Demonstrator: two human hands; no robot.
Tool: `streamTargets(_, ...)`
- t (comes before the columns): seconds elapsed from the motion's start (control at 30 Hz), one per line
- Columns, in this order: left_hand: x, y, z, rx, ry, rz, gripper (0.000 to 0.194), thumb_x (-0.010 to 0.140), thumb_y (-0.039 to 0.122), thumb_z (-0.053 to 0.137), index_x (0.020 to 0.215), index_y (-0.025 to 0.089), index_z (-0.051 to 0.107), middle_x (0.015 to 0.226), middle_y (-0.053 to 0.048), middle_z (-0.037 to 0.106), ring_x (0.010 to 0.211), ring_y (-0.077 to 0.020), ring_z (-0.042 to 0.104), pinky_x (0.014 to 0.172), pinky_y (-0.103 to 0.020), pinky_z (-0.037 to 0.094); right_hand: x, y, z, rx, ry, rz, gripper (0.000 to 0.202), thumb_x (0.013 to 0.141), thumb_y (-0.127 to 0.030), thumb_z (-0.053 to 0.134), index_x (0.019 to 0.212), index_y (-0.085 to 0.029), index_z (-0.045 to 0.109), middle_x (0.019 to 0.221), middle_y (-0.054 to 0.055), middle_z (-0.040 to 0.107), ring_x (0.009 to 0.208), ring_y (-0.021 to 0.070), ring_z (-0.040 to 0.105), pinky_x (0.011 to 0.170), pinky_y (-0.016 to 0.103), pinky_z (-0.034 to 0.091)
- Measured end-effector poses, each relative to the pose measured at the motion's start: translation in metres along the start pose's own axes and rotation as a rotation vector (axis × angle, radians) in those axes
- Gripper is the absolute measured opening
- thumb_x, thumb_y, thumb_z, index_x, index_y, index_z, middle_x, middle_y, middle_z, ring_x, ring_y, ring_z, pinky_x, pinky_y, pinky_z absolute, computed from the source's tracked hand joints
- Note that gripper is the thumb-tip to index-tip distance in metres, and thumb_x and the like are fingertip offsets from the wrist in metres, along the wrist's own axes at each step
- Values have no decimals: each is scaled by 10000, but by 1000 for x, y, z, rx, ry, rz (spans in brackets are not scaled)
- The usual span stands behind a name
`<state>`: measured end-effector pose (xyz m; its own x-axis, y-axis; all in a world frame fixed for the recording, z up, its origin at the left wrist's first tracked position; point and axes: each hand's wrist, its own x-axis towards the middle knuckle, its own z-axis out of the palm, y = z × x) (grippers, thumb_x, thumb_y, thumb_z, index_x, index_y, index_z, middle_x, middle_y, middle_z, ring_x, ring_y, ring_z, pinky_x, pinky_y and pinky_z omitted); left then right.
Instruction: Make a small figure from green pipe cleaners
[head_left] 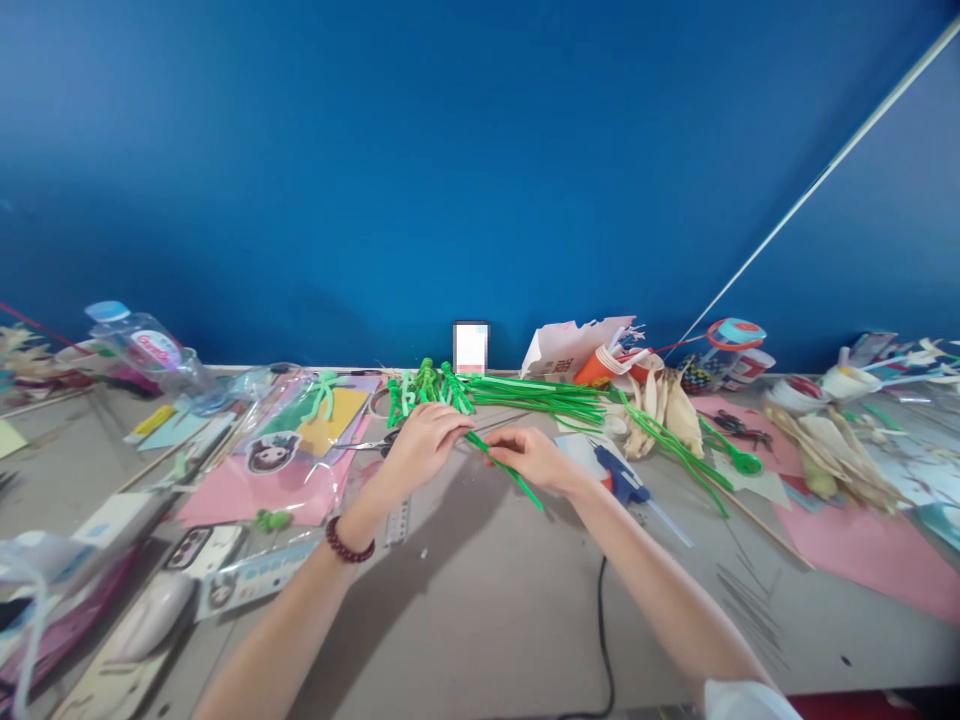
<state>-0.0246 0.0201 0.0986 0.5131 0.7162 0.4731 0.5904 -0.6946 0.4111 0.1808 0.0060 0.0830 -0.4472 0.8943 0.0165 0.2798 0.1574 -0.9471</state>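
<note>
Head camera: left hand (426, 445) and right hand (534, 458), grips narrow, pinch slim, fuzzy green stems (526, 488) left of the blue plastic glue gun (627, 476); they look light, bendable, best held mid-length

On the table (480, 620), the bottle (154, 345) lies left of the glue gun (624, 474).

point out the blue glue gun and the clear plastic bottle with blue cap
Blue glue gun (628, 482): head view, on the body.
Clear plastic bottle with blue cap (156, 349): head view, on the label.
</note>
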Motion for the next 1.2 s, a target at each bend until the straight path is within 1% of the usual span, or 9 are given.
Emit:
streamTargets(0.2,2,3,-1,-570,-24,-235,186,853,339,508,886,187,611,891,-54,640,878,-187,578,750,-277,443,-5,-12,0,179,-47,-22,173,789,-307,591,857,-168,670,838,43,676,779,155,612,741,274,466)
streamTargets(0.37,-1,10,11,-1054,-114,-350,222,795,383,603,860,172,577,757,-18,582,720,-140,550,681,-254,428,-7,-14,4,329,-43,-90,177,756,-349,657,807,-180,662,816,27,651,781,144,579,750,271,453)
streamTargets(0.47,-2,13,19,-1182,-109,-374,225,788,385,617,852,182,542,728,8,547,679,-115,522,659,-240,417,-6,-13,6,386,-24,-99,176,747,-351,670,817,-189,666,778,19,651,762,141,576,744,274,453)
streamTargets(0.57,-1,14,22,-1042,11,-353,201,805,373,594,844,185,537,738,3,552,705,-124,533,683,-253,429,-4,-10,7,349,49,-77,194,751,-352,660,848,-185,674,769,20,645,690,125,556,674,259,449)
streamTargets(0.67,0,16,21,-720,190,-271,149,827,318,563,886,184,590,904,-51,597,898,-172,561,822,-304,435,-2,-8,8,322,134,-43,210,738,-341,663,872,-179,672,781,18,639,645,110,537,631,249,439)
streamTargets(0.77,-1,19,16,-517,271,-194,161,847,274,525,918,189,642,1021,-81,585,1012,-194,544,892,-328,426,-1,-7,11,324,172,-40,232,709,-328,685,886,-180,658,791,15,635,653,112,543,621,248,438)
streamTargets(0.93,-2,23,15,-457,208,-68,235,799,302,608,1004,195,646,983,-82,622,969,-201,569,859,-338,458,-2,-7,12,362,205,-58,238,675,-308,702,870,-188,640,835,24,639,736,138,586,688,272,476)
streamTargets(1.03,-1,22,17,-435,188,-73,263,788,307,626,1028,200,640,988,-80,636,957,-201,574,841,-335,464,-1,-4,12,377,207,-64,261,669,-247,683,920,-198,631,896,30,647,792,144,602,749,292,480)
streamTargets(1.2,-1,19,14,-433,177,-114,233,829,268,566,1032,196,654,916,-68,623,871,-177,582,772,-303,477,1,-1,11,273,200,-78,286,697,-211,612,982,-197,636,828,23,639,681,124,568,648,275,461)
